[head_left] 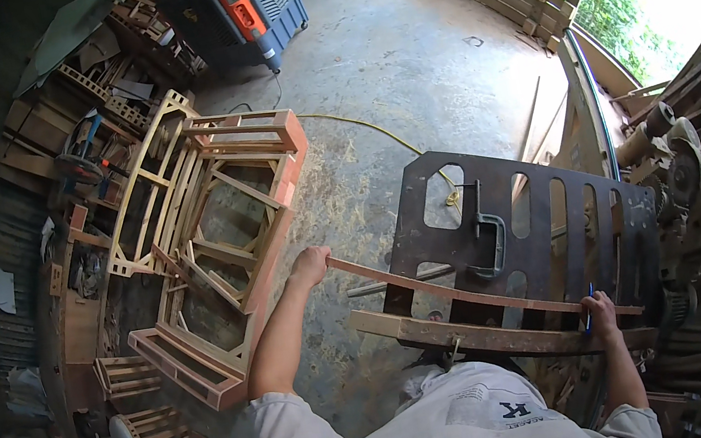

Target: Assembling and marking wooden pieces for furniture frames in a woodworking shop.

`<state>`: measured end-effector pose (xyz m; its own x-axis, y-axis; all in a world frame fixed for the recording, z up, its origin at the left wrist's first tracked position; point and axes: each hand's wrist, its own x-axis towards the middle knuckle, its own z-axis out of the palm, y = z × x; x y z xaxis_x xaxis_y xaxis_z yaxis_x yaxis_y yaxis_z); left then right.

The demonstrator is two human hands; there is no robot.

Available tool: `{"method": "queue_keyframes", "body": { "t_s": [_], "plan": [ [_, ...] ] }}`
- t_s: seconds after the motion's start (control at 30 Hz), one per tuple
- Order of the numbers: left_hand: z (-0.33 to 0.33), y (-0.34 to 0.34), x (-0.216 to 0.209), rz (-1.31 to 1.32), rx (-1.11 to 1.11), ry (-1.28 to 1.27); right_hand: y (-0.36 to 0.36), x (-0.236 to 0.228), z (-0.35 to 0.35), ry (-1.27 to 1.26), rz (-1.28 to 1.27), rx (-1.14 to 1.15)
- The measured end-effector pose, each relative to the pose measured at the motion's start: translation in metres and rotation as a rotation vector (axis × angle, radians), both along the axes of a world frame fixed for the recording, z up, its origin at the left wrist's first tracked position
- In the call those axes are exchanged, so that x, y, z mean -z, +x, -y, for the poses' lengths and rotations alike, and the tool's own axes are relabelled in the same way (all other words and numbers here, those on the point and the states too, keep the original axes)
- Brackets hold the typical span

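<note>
My left hand (312,265) is closed around the left end of a long, thin wooden strip (449,291), out past the workbench's left side. The strip slants down to the right across the front of a dark slotted work table (490,171). Near its right end, my right hand (602,313) is closed on a slim blue pen (589,310) and rests at the strip. A thicker wooden beam (441,330) lies along the table's near edge, just below the strip. A metal C-clamp (490,238) sits on the tabletop.
A large wooden sofa frame (284,206) stands on the concrete floor to the left. Beyond it is a blue and orange air cooler (235,8). A yellow cord (368,124) crosses the floor toward the table. Timber and machinery (686,166) crowd the right side.
</note>
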<state>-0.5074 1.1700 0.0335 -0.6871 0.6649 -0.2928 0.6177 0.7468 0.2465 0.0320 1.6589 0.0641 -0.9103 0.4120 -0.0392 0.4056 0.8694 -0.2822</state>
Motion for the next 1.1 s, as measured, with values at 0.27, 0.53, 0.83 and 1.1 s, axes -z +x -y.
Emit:
{"method": "queue_keyframes", "body": {
  "t_s": [0.27, 0.53, 0.83, 1.1],
  "plan": [
    [-0.005, 0.021, -0.011, 0.028, -0.059, -0.056, 0.01, -0.001, 0.0, -0.014, 0.021, 0.024],
    [-0.064, 0.032, -0.05, -0.105, -0.097, -0.238, 0.042, -0.041, 0.002, -0.191, -0.338, 0.181],
    [-0.353, 0.329, -0.075, 0.209, 0.456, 0.487, 0.123, -0.027, -0.022, -0.684, -1.0, 1.064],
    [-0.435, 0.445, -0.021, 0.231, 0.712, 0.405, 0.195, 0.005, -0.089, -0.481, -0.904, 1.233]
  ]
}}
